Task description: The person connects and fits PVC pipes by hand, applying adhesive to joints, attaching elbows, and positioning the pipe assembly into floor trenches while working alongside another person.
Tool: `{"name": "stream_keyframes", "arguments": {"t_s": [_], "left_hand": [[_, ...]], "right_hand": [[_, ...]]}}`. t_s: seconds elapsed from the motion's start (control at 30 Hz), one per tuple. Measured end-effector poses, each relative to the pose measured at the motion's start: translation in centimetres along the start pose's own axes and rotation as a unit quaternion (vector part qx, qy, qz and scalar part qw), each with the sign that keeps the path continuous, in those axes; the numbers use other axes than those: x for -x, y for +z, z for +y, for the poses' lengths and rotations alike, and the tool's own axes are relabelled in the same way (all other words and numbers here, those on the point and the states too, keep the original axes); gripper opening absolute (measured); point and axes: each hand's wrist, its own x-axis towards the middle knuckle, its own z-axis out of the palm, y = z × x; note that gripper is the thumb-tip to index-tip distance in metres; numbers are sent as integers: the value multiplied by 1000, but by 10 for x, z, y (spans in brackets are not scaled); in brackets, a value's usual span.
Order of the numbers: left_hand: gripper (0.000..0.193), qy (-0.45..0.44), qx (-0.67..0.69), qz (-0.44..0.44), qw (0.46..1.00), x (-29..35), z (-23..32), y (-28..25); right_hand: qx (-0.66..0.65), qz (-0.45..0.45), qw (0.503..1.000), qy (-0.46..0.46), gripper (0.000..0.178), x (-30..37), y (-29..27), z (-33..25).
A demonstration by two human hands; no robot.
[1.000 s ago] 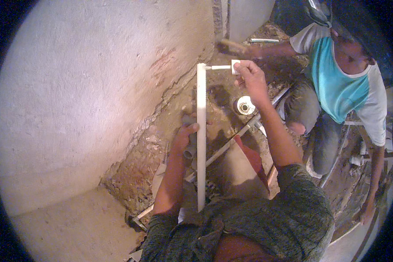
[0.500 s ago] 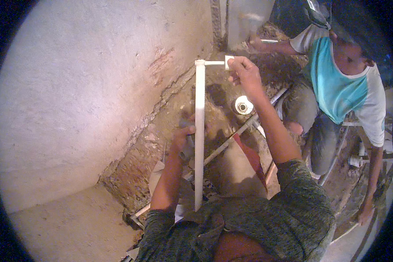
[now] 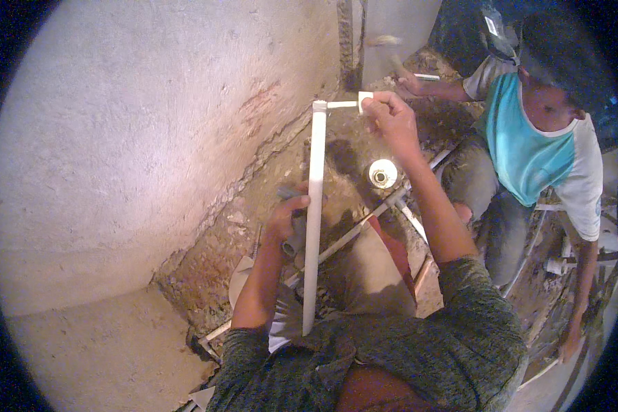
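Note:
A long white pipe (image 3: 314, 199) stands tilted in front of my body, its lower end against my shirt. My left hand (image 3: 281, 216) grips it at mid-length, thumb along its side. A grey pipe fitting (image 3: 295, 240) shows by that palm; whether the hand holds it too I cannot tell. My right hand (image 3: 395, 123) pinches a small white spool of thread seal tape (image 3: 365, 101). From the spool a taut white strip (image 3: 342, 105) runs to the pipe's top end, where tape is wrapped. A round white fitting with a dark centre (image 3: 382, 175) lies below my right hand.
A plastered wall (image 3: 151, 137) rises at the left above broken earth. A grey pipe (image 3: 357, 230) crosses the ground diagonally. At right crouches a co-worker in a teal and white shirt (image 3: 529, 144), one hand (image 3: 410, 84) near the corner, the other low by white pipes.
The view has shifted slightly. My right hand keeps the tape strip stretched beside the pipe's top, and my left hand stays on the pipe. The co-worker's hand near the corner has moved a little.

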Motion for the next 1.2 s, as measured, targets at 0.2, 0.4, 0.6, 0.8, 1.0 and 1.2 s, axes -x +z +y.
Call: {"name": "stream_keyframes", "arguments": {"t_s": [0.2, 0.4, 0.6, 0.8, 1.0, 1.2], "left_hand": [[60, -55, -41, -22, 997, 12, 18, 7], [62, -16, -34, 18, 999, 12, 7, -3], [61, -4, -88, 28, 996, 21, 28, 18], [58, -6, -126, 69, 990, 22, 42, 42], [57, -19, -174, 79, 981, 29, 59, 61], [54, 26, -295, 127, 947, 31, 61, 66]], "right_hand": [[107, 71, 989, -71, 29, -11, -13, 24], [40, 27, 999, -10, 27, -4, -17, 1], [14, -9, 1000, 3, 25, -3, -2, -24], [169, 55, 980, -92, 24, -14, -25, -18], [102, 46, 991, -75, 33, -9, -19, -29], [165, 75, 980, -86, 33, -7, -37, -9]]}}
